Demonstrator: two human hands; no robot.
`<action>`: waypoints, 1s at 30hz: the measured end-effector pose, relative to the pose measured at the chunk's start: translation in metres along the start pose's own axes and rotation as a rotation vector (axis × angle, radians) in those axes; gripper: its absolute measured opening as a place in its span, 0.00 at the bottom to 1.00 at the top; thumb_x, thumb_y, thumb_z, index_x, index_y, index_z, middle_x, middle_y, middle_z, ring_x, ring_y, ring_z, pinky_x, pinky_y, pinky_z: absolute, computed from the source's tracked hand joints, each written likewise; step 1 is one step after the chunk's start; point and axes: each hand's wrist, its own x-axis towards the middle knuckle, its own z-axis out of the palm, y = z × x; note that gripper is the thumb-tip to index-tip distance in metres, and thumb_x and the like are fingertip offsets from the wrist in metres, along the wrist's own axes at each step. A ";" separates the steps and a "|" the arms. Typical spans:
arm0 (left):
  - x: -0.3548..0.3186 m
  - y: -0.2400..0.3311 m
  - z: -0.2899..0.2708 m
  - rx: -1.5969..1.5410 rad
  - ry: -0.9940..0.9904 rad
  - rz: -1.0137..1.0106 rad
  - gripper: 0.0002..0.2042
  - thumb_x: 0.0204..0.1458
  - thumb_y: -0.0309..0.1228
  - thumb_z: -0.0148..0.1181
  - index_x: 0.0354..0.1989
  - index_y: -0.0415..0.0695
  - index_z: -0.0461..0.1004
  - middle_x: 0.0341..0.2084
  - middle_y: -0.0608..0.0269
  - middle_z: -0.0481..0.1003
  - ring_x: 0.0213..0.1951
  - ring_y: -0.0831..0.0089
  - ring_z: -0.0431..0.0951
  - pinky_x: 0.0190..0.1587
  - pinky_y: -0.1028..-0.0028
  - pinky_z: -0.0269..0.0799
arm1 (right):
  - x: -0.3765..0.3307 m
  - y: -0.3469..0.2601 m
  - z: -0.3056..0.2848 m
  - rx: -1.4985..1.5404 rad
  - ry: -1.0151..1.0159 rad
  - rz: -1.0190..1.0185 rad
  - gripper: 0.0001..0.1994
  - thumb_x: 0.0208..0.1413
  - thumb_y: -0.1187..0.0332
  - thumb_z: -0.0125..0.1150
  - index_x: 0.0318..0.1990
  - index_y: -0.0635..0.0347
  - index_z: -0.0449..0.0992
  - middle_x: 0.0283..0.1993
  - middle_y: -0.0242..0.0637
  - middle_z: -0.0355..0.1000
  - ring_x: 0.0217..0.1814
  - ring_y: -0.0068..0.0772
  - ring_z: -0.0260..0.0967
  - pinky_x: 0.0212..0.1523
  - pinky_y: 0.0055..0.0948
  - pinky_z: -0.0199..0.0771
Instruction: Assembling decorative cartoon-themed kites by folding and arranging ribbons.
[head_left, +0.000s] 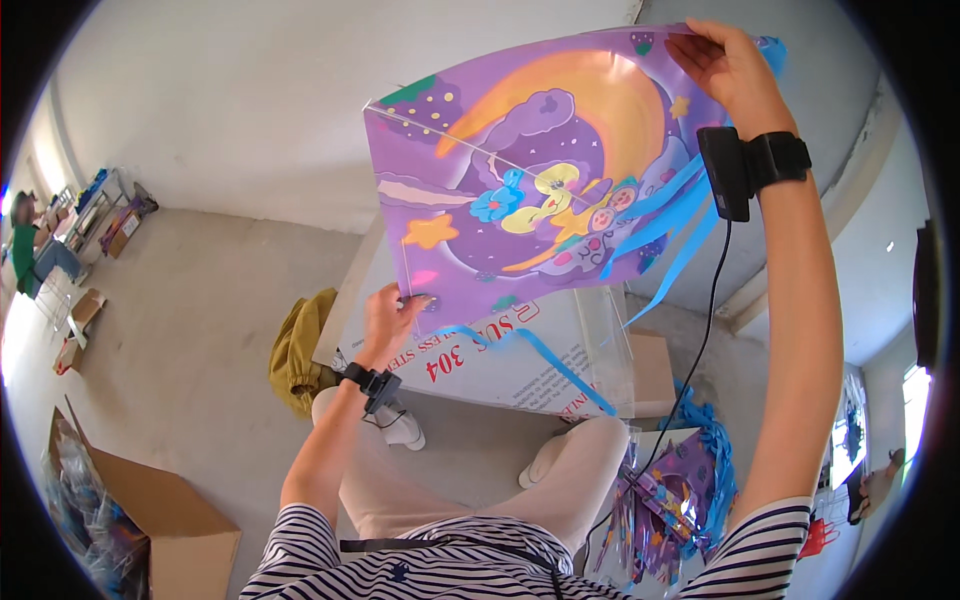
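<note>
One purple kite (545, 185), aloft over a worktable (455, 372), two hands wide apart: left hand (393, 315) pinching the lower-left corner, right hand (728, 75) gripping the upper-right edge. Looks feather-light: slick, limp film, likely to crease; best held at corners. Several blue streamers (655, 205), overlapping, uncountable. Beyond: one olive garment (300, 350), one open carton (195, 505) lower left; bagged kites (685, 500) heaped, number unclear.
</note>
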 end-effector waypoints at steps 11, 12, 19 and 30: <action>-0.042 0.023 -0.017 0.066 -0.732 0.266 0.19 0.43 0.32 0.71 0.46 0.44 0.81 0.39 0.54 0.81 0.40 0.60 0.80 0.46 0.66 0.75 | -0.020 -0.023 0.055 -0.158 -0.023 0.078 0.03 0.50 0.73 0.64 0.32 0.61 0.78 0.33 0.40 0.79 0.34 0.39 0.78 0.44 0.38 0.81; -0.038 0.024 -0.019 0.065 -0.827 0.176 0.19 0.42 0.31 0.72 0.46 0.43 0.81 0.42 0.54 0.81 0.42 0.60 0.80 0.46 0.66 0.76 | -0.029 -0.030 0.057 -0.241 -0.056 0.033 0.03 0.50 0.73 0.64 0.33 0.60 0.79 0.33 0.40 0.79 0.35 0.37 0.78 0.45 0.38 0.81; 0.032 0.051 -0.038 -0.242 -0.363 -0.014 0.17 0.47 0.27 0.70 0.47 0.39 0.78 0.40 0.60 0.80 0.43 0.75 0.78 0.46 0.73 0.76 | -0.075 -0.087 0.055 -0.363 -0.376 -0.015 0.07 0.52 0.76 0.62 0.39 0.65 0.79 0.39 0.38 0.79 0.41 0.32 0.78 0.50 0.33 0.79; 0.135 0.118 -0.044 -0.533 -0.174 0.144 0.40 0.48 0.39 0.72 0.68 0.37 0.60 0.65 0.46 0.63 0.66 0.56 0.63 0.64 0.62 0.64 | -0.116 -0.152 0.039 -0.730 -0.275 -0.038 0.10 0.54 0.78 0.62 0.44 0.65 0.78 0.40 0.36 0.77 0.39 0.30 0.74 0.50 0.27 0.76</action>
